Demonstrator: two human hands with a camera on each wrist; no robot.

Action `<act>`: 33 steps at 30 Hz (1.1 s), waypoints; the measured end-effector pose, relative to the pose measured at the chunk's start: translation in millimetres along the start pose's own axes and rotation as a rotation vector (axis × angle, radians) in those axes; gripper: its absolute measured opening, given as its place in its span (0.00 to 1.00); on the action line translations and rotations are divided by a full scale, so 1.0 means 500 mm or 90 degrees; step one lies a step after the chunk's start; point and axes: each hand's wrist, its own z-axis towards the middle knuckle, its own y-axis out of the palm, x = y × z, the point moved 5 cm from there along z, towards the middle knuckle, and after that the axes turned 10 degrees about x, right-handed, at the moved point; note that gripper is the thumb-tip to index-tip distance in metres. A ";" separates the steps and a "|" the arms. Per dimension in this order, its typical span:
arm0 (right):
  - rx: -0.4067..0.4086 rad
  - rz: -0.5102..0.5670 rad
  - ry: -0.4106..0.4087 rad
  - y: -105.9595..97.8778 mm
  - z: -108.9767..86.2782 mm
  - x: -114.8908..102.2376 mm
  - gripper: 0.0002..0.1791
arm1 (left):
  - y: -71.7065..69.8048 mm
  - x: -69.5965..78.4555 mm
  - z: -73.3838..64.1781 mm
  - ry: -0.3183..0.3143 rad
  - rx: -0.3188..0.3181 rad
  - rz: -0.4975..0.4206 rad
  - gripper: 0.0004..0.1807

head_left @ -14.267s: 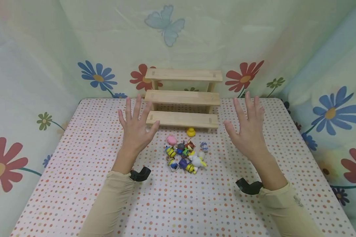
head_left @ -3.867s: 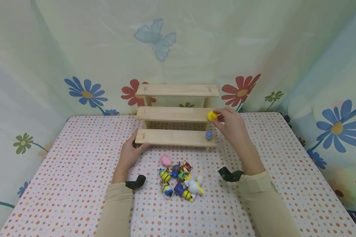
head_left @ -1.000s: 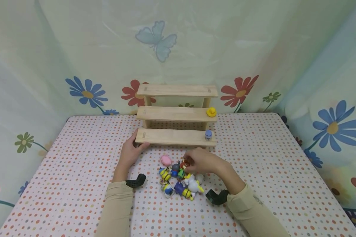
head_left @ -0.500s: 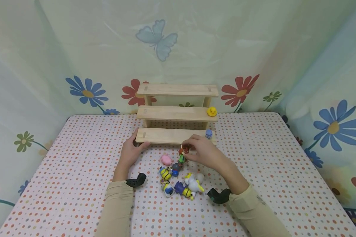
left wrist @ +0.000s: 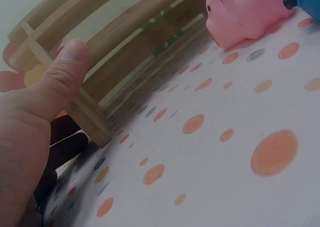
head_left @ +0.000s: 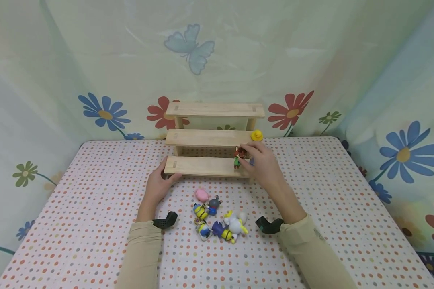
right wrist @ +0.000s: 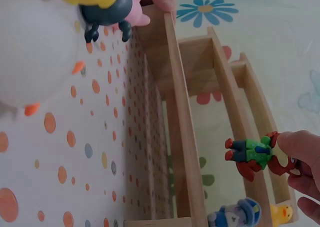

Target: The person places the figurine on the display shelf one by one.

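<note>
My right hand [head_left: 267, 167] pinches a fox figurine [right wrist: 257, 153] in a green shirt by its head, between thumb and fingers. The fox hangs upright over the right part of the lowest step of a three-step wooden shelf [head_left: 202, 165]; its feet look apart from the wood in the right wrist view. My left hand [head_left: 156, 188] grips the left end of that lowest step, with the thumb [left wrist: 70, 62] on its front edge. A blue-capped figurine [right wrist: 236, 214] stands at the step's right end, mostly hidden by my right hand in the head view. A yellow duck [head_left: 256, 135] sits at the middle step's right end.
In front of the shelf, on the dotted tablecloth [head_left: 105, 224], lie several toys: a pink pig [head_left: 201, 195], a grey-headed figurine [head_left: 214, 204], yellow-striped figures [head_left: 200, 211] and a white figure [head_left: 235, 224]. A flowered curtain [head_left: 224, 52] hangs behind the shelf.
My right hand has taken the fox figurine from the toy group and lifted it up to the right over the lowest step. Earlier, it set the duck on the middle step. My left hand stays put.
</note>
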 end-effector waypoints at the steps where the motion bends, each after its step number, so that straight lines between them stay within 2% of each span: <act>1: 0.003 -0.002 0.001 0.003 0.001 0.005 0.24 | 0.000 0.000 0.000 -0.001 0.000 0.000 0.56; 17: -0.010 -0.005 0.009 0.031 -0.001 0.026 0.23 | 0.000 -0.001 0.001 -0.004 0.000 0.004 0.57; 33: -0.031 -0.003 0.019 0.041 -0.001 0.033 0.24 | -0.001 0.002 0.000 0.013 0.000 0.003 0.56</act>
